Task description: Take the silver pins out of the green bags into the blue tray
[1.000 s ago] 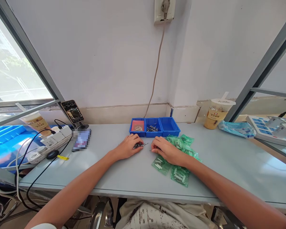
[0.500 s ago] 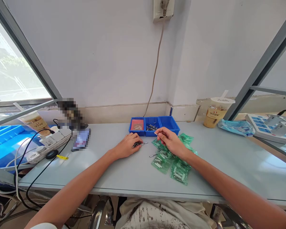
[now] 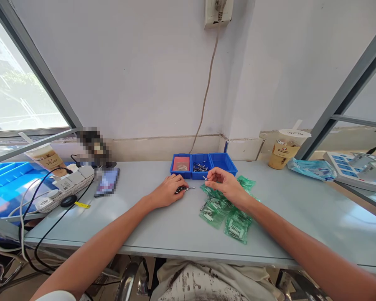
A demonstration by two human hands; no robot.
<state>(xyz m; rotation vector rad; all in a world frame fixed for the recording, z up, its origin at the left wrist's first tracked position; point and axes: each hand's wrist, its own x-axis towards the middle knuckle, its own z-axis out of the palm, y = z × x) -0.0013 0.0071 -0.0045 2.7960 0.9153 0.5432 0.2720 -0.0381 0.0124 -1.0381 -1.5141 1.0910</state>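
My left hand rests on the table, fingers curled over a small bunch of thin metal pins. One pin's tip sticks out toward the right. Above the green bags, my right hand pinches a small, thin metal piece between thumb and forefinger; it looks like one of the pins. Several green plastic bags with metal pins inside lie under and in front of the right hand. Just beyond both hands stand joined blue bins. The middle bin holds loose pins, and the left bin a reddish packet.
At the right end of the bins is a third blue bin. A drink cup, a blue packet and a power strip stand to the right. Leftward are a phone, cables and another cup.
My right hand has turned slightly, and its fingers have shifted around the small metal piece. A loose pin by the bags' left edge lies differently. My left hand stays put.
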